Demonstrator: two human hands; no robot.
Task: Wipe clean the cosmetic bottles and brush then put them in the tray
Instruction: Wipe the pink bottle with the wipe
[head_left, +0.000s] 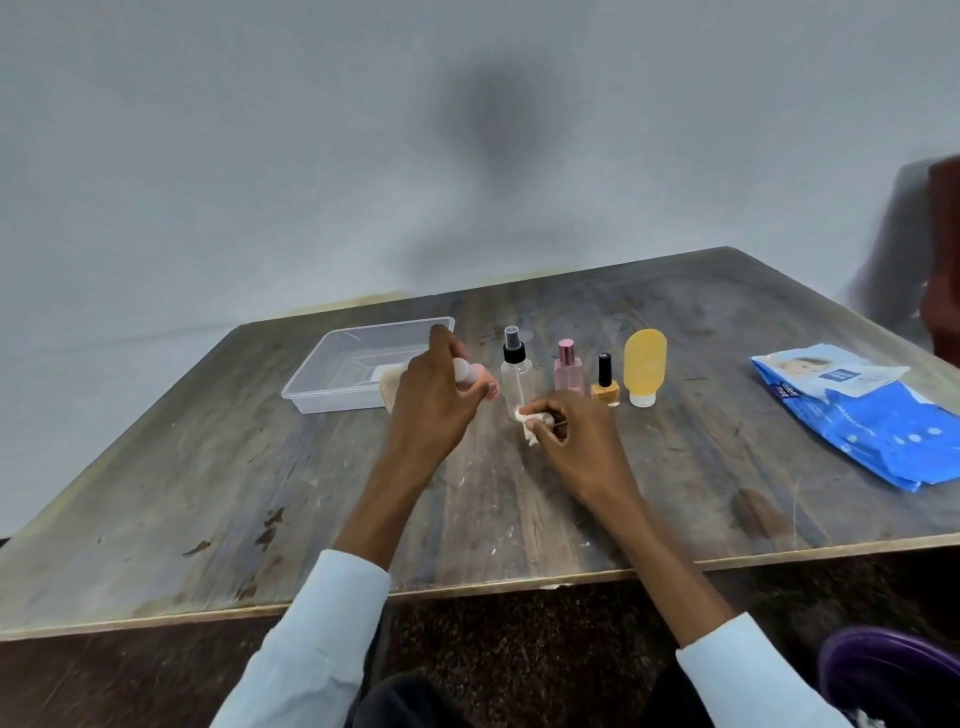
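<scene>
My left hand (434, 395) grips a pink brush (467, 373) by its handle, held above the table just right of the clear plastic tray (311, 389); the tan bristles (390, 387) stick out on the hand's left. My right hand (571, 441) pinches a crumpled white wipe (530, 423) close to the table. Standing in a row behind my hands are a clear spray bottle (515, 371) with a black cap, a pink perfume bottle (569, 366), a yellow nail polish bottle (605, 382) and an upside-down yellow tube (644, 366).
A blue pack of wet wipes (862, 410) lies at the right of the worn wooden table (260, 493). A grey wall rises behind. A dark chair back (943, 270) stands at the far right. The table's front edge runs near my sleeves.
</scene>
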